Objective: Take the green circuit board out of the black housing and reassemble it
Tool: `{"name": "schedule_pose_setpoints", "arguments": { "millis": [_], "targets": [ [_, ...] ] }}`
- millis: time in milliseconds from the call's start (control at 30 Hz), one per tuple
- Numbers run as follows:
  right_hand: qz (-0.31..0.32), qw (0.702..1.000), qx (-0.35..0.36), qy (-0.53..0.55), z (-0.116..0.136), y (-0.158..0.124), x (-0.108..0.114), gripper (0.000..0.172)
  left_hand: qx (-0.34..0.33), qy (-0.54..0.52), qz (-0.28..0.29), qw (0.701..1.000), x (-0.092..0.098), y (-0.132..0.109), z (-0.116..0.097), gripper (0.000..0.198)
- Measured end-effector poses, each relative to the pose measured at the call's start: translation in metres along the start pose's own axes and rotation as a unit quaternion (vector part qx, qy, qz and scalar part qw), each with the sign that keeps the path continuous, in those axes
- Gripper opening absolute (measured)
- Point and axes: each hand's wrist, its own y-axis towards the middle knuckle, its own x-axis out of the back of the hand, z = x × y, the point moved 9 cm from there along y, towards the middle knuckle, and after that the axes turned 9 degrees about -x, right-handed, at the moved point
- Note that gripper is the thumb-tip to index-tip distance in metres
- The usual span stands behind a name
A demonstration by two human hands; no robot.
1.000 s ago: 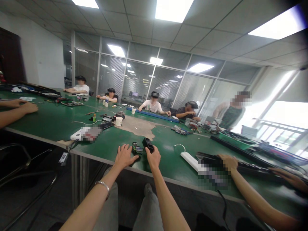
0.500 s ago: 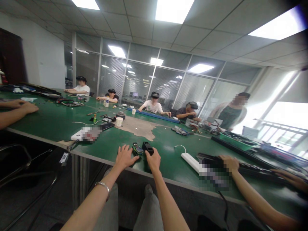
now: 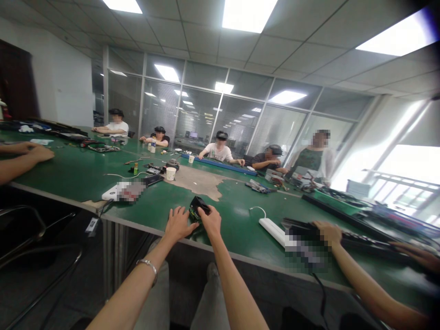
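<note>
My right hand grips a small black plastic device and holds it over a small circuit board on the green table mat. The device covers most of the board, and I cannot tell whether they touch. My left hand rests on the mat just left of the board, its fingers spread and holding nothing. Both hands are close to the table's near edge.
A white power strip lies to the right. Beyond it, a co-worker's hands rest on a long black device. Another person's forearm lies at the left. Farther along stand a paper cup and scattered electronics.
The black device has moved left, from beside the circuit board to over it, with my right hand. A standing person in the background has moved left.
</note>
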Motion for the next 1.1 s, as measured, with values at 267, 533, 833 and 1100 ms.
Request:
{"name": "schedule_pose_setpoints", "arguments": {
  "millis": [267,533,833,1100],
  "targets": [
    [0.028,0.998,0.023,-0.057,0.012,-0.003,-0.01,0.053,-0.011,0.006,-0.008,1.0,-0.002,0.0,0.0,0.065],
    [0.055,0.994,0.027,-0.088,-0.004,-0.019,-0.024,0.048,-0.021,0.006,0.007,1.0,-0.006,0.001,0.0,0.059],
    [0.03,0.997,0.025,-0.073,-0.008,-0.021,-0.019,0.062,-0.025,0.0,0.012,1.0,-0.003,-0.001,-0.002,0.063],
    [0.017,0.999,0.029,-0.028,-0.001,-0.018,-0.01,0.042,-0.016,-0.005,0.003,1.0,0.0,-0.001,-0.002,0.063]
  ]
}}
